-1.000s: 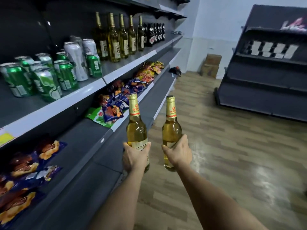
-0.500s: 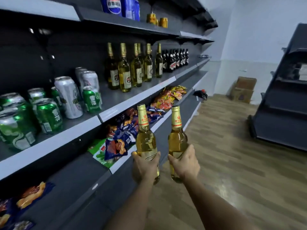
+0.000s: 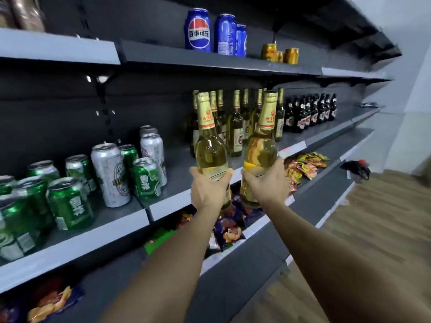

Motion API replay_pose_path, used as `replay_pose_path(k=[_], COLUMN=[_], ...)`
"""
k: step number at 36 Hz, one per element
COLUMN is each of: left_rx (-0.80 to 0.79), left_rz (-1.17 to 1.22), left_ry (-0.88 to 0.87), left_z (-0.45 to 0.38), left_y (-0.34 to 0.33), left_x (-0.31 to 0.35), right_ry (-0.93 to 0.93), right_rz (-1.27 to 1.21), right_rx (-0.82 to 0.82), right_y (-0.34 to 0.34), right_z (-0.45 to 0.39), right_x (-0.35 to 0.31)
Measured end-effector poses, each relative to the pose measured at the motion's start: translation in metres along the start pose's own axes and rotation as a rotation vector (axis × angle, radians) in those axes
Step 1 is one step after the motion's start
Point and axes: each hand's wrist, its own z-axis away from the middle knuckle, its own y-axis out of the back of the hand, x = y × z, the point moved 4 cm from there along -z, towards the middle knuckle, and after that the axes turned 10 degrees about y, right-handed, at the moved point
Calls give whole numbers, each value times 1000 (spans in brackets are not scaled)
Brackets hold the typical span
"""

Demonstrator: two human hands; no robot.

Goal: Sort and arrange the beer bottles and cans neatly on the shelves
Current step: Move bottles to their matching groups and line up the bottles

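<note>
While both arms reach out | left hand (image 3: 206, 187) grips left bottle (image 3: 211, 148) | right hand (image 3: 268, 185) grips right bottle (image 3: 262, 145)

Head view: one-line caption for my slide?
Left hand and right hand each grip a gold-capped beer bottle before the shelf.

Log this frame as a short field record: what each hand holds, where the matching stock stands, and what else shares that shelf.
left hand: grips a clear gold-capped beer bottle, upright
right hand: grips a second clear gold-capped bottle, tilted slightly
matching stock: row of gold-necked bottles on the middle grey shelf
same shelf: green cans, tall silver cans, dark bottles
state: both bottles not yet shelved
</note>
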Motion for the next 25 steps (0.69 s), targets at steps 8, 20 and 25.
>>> replay_pose_path(k=[8,20,25], left_rx=[130,191,238], left_rz=[50,10,-14], left_ry=[28,3,5], left_z=[-105,-161,-168], left_y=[-9,-27,-20], left_x=[9,2,-3], right_ry=[64,194,190], right_rz=[-138,-126,-173], right_rx=[-60,-262,-301], right_y=[-65,-164,-188], right_z=[-85,-128,-130], right_x=[-25,-39,-38])
